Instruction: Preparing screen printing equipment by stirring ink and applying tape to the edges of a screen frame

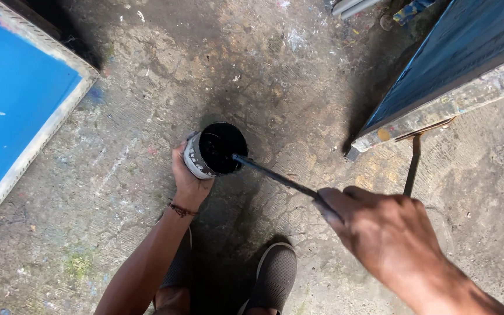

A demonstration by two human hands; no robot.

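Left hand wraps the small paint can from the side nearest the person, fingers curled round its pale wall, thumb side up by the rim; a thin cord bracelet sits on that wrist just below the can. Can stands upright on the stained concrete floor, open top showing black liquid inside, dark stain on the floor around it. Right hand is right of the can and lower in view, well apart from it, closed in a fist-like grip on the near end of a thin dark stick. Stick runs slantwise from that hand up-left to the can, far tip dipped into the black liquid at the can's right edge; how deep it goes can't be told, black on black. Below the can, two grey shoes, the left-side one mostly hidden behind the left forearm. Left of the can, well apart, a blue panel with a pale speckled frame lies on the floor. Right of the can and above it, a dark blue board with a paint-spattered edge, a thin metal strut hanging under it. Far above the can, at the top edge, grey pipe ends, probably metal.
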